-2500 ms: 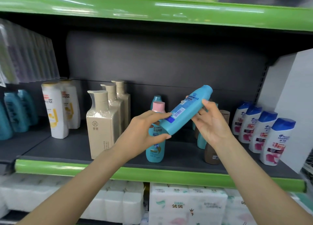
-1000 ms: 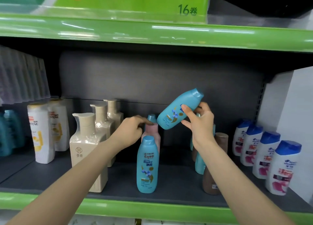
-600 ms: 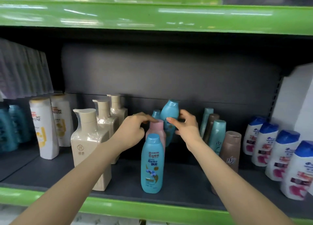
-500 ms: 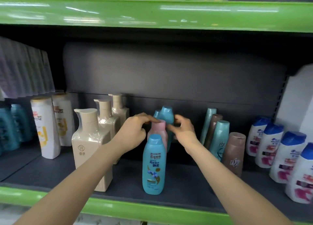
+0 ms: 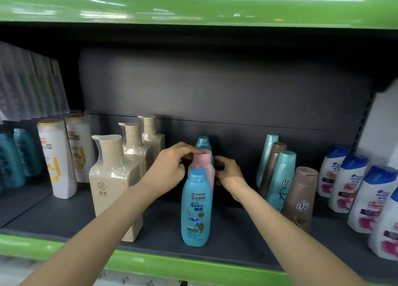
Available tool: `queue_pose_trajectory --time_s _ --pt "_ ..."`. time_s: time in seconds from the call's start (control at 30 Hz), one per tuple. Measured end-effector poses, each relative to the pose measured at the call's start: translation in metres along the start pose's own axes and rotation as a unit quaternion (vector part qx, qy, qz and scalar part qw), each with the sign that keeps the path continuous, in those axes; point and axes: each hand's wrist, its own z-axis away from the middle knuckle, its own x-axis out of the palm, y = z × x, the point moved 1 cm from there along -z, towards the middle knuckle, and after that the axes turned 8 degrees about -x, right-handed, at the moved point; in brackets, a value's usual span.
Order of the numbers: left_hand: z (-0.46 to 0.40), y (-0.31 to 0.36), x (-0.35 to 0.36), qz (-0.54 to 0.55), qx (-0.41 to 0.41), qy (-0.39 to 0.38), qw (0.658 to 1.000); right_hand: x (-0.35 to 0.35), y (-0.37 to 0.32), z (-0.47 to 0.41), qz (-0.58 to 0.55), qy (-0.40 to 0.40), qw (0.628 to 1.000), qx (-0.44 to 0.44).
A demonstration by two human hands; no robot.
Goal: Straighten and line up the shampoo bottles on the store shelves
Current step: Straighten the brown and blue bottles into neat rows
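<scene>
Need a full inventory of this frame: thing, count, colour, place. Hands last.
Rejoice bottle: 1, blue, front of the middle row.
Pink bottle: 1, pink, directly behind it.
Rear blue bottles: at least 1, mostly hidden, behind the pink one.
Pump bottles: 3, beige, row left of centre.
Pantene bottles: 2, white with gold caps, further left.
Teal bottles: 2, right of centre.
Brown bottles: 2, alternating with the teal.
White bottles: about 5, blue caps, far right.
Shelf: dark deck, green front edge.
Left hand: fingertips on the pink cap.
Right hand: beside the pink bottle; grip unclear.
</scene>
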Motion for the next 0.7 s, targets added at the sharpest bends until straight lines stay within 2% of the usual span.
queue_pose_trajectory --time_s 0.23,0.43,0.53,0.7 --pt "-0.004 0.003 -0.008 0.014 -0.018 -0.04 0.999 -0.02 -0.012 0.002 -0.032 -0.055 0.998 0.004" --pt "-0.018 0.003 -0.006 0.027 -0.028 -0.022 0.999 -0.036 -0.032 -0.02 -0.09 -0.004 0.996 -0.012" --pt "-0.025 0.002 -0.002 0.024 -0.034 -0.006 0.999 -0.032 -0.035 -0.037 -0.04 0.016 0.999 -0.016" --pt "-0.027 0.0 0.003 0.021 -0.035 0.012 0.999 -0.015 -0.027 -0.065 0.013 -0.037 0.999 0.008"
